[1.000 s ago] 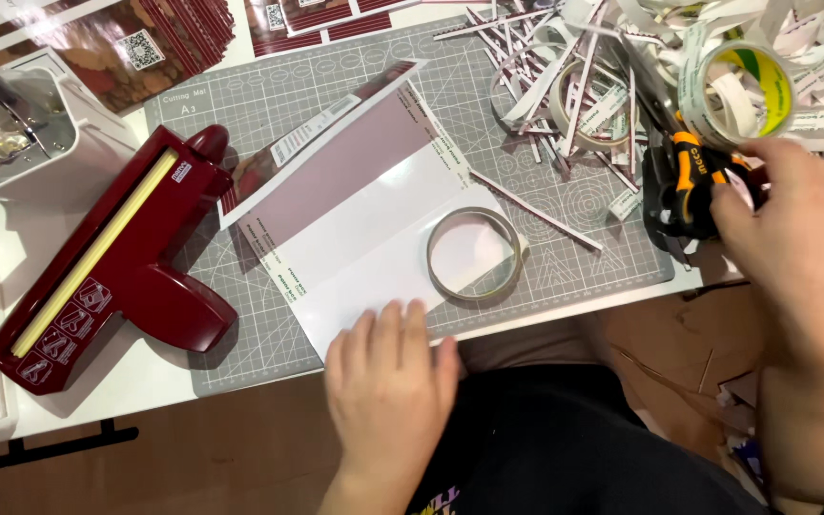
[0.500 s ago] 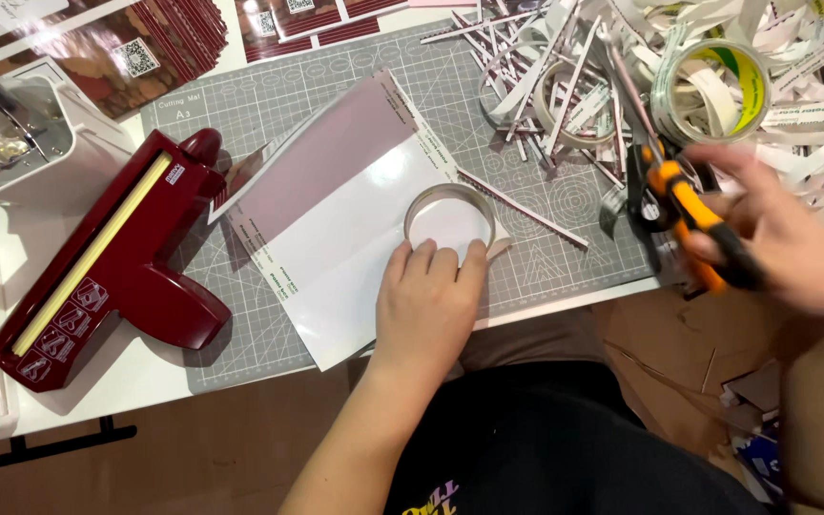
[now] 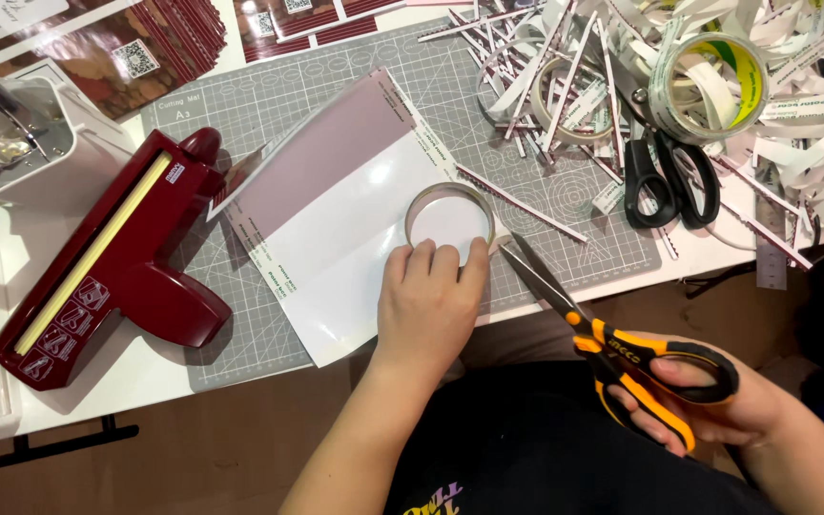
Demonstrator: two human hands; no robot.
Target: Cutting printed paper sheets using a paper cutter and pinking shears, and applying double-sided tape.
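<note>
At the far left a dark red paper punch (image 3: 97, 262) lies on the grey cutting mat (image 3: 565, 191), beside a folded mauve-and-white sheet (image 3: 336, 205). The left hand (image 3: 431, 305) rests on that sheet, fingers curled over the near rim of a clear tape roll (image 3: 450, 217) and pinning it down. Just to the right, the open blades of the orange-and-black scissors (image 3: 612, 348) point at the roll's edge; the right hand (image 3: 708, 405) grips their handles, fingers through the loops. Beyond, black scissors (image 3: 669, 176) lie among paper strips (image 3: 545, 57).
</note>
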